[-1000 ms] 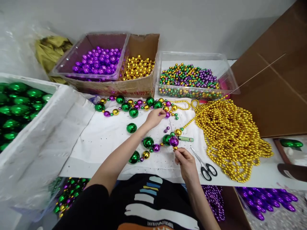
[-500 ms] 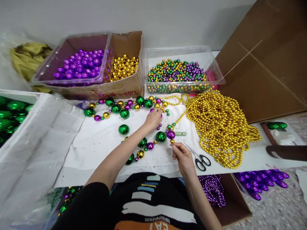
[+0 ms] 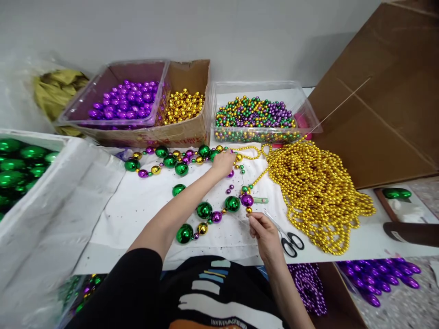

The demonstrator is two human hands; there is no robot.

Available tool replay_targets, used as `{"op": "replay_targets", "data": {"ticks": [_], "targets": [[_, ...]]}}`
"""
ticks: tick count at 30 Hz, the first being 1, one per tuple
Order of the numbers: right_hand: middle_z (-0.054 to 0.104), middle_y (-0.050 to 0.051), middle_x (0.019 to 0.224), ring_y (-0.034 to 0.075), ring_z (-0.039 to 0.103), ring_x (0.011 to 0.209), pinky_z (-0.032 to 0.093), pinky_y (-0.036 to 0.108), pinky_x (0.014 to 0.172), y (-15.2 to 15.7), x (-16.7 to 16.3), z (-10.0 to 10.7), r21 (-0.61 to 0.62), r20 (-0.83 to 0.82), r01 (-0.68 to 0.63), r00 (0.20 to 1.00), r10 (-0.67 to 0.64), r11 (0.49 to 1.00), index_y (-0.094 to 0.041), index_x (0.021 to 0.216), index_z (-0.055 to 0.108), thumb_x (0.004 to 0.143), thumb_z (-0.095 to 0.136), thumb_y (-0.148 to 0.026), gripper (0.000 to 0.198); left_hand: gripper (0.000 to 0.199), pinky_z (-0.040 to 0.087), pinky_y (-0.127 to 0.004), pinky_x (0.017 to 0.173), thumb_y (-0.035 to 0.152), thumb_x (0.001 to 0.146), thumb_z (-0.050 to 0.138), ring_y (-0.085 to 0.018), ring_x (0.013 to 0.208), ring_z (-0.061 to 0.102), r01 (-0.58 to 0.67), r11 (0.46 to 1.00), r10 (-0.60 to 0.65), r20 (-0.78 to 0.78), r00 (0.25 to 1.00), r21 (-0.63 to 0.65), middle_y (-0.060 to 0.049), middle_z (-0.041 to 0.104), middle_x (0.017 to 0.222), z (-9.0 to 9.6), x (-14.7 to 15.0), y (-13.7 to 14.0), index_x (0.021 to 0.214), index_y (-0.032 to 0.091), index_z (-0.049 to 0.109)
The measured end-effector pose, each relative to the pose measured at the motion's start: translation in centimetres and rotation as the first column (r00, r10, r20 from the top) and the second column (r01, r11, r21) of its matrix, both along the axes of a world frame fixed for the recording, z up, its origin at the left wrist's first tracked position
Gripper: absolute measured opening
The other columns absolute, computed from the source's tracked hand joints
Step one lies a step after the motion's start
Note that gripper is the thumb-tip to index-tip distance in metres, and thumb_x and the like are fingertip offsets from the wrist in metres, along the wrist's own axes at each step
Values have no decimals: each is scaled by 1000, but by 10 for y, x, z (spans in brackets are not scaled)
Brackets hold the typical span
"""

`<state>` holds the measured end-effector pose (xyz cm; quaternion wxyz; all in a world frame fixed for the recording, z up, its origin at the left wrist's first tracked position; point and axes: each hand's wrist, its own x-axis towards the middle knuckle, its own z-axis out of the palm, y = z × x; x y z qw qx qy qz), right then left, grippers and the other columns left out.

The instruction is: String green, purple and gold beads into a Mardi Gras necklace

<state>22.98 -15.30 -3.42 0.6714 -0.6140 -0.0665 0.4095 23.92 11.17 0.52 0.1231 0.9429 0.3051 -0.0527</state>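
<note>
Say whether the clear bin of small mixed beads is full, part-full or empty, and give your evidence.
Part-full: the small mixed beads heap below the clear bin's rim, leaving bare wall above them.

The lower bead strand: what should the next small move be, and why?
Perhaps the left hand should bring one of the small purple beads to the lower strand. They look loose, lying between both hands, and the right hand seems to pinch that strand beside a small gold bead.
</note>
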Motion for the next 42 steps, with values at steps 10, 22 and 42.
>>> {"op": "replay_targets", "data": {"ticks": [10,22,42], "targets": [[62,0,72,8,41,50,30,24,46,-4,1,-1,-20,39,-23,999,24,1000,-19,81,72,70,80,-41,26,22,52,-30,75,25,89,60,-19,88,66,-56,714,405,346,847,-698,-10,65,109,-2,-45,-3,110,17,64],[53,-2,64,10,39,52,30,24,48,7,-22,16,-74,132,-250,957,258,965,-20,82,73,73,78,-43,25,20,52,-24,70,20,90,60,-15,79,70,451,-139,901,76,428,-882,-11,73,104,-1,-131,-26,109,15,65],[57,0,67,10,38,51,30,25,47,13,-28,23,-85,163,-213,961,224,973,-20,82,72,73,77,-42,24,43,44,-19,63,13,68,80,-6,69,59,444,7,937,161,309,-896,1,62,88,1,-151,-44,109,18,65]]}}
